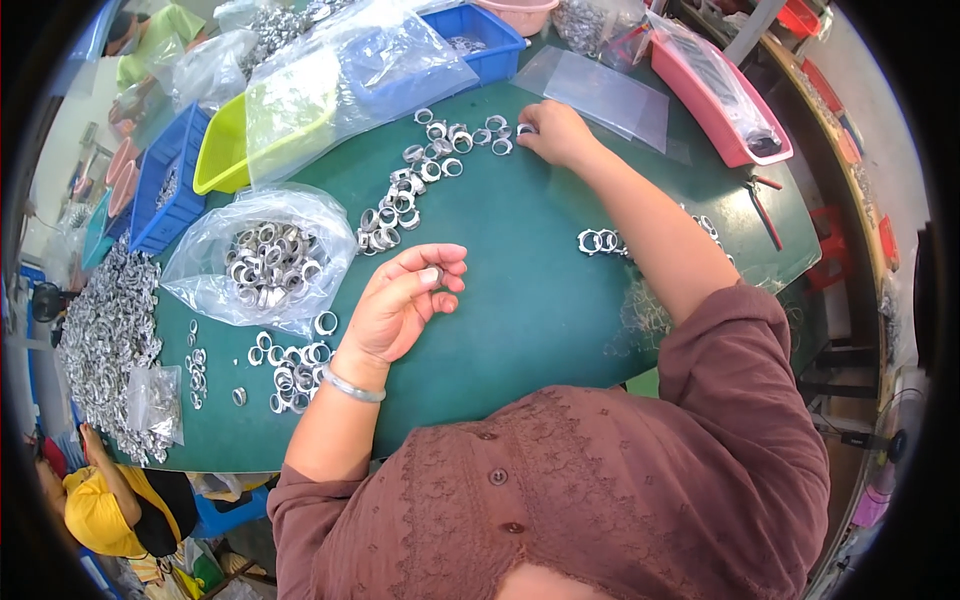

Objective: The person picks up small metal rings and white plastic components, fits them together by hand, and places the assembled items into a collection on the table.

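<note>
One green table (pixel 520 300). Two blue bins (pixel 165 185), one yellow-green bin (pixel 222 150), one pink tray (pixel 715 100) far right. One big clear bag (pixel 350 75) draped over bins; one open bag (pixel 200 262) left, full of metal rings; one flat empty bag (pixel 605 95) top centre. Loose rings (pixel 420 175) in a curved row mid-table, too many to count; small cluster (pixel 290 365) near left wrist. Left hand (pixel 405 300) raised, fingers curled, pinching one ring (pixel 437 275). Right hand (pixel 555 133) stretched out, fingertips pressing a ring (pixel 524 129) at row's end.

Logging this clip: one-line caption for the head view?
Left hand pinches a metal ring; right hand reaches the ring row on the green table.
</note>
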The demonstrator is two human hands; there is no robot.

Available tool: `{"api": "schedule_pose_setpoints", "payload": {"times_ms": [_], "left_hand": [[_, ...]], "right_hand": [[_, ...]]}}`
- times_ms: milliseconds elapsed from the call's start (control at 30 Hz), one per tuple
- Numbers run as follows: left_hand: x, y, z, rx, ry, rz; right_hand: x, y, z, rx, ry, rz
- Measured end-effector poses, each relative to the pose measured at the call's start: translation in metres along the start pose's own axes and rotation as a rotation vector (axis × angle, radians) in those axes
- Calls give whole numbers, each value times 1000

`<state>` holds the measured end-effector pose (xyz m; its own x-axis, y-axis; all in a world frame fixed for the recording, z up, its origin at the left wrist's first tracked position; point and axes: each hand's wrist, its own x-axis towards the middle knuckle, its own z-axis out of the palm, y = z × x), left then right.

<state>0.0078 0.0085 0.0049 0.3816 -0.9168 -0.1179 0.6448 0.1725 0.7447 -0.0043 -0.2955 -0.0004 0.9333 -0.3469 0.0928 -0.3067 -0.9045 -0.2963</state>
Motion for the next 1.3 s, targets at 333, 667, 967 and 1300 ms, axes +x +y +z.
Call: {"api": "schedule_pose_setpoints", "payload": {"times_ms": [333, 667, 967, 1300], "left_hand": [[-1, -3, 11, 286, 168, 11], [-4, -4, 7, 263, 166, 121], [-4, -7, 10, 447, 200, 287], [-3, -7, 8, 439, 206, 260]], "right_hand": [[-88, -84, -14, 1193, -128, -299], [-110, -109, -5, 834, 119, -653], [-110, -105, 1, 887, 113, -618], [-113, -106, 2, 906, 111, -584]]}}
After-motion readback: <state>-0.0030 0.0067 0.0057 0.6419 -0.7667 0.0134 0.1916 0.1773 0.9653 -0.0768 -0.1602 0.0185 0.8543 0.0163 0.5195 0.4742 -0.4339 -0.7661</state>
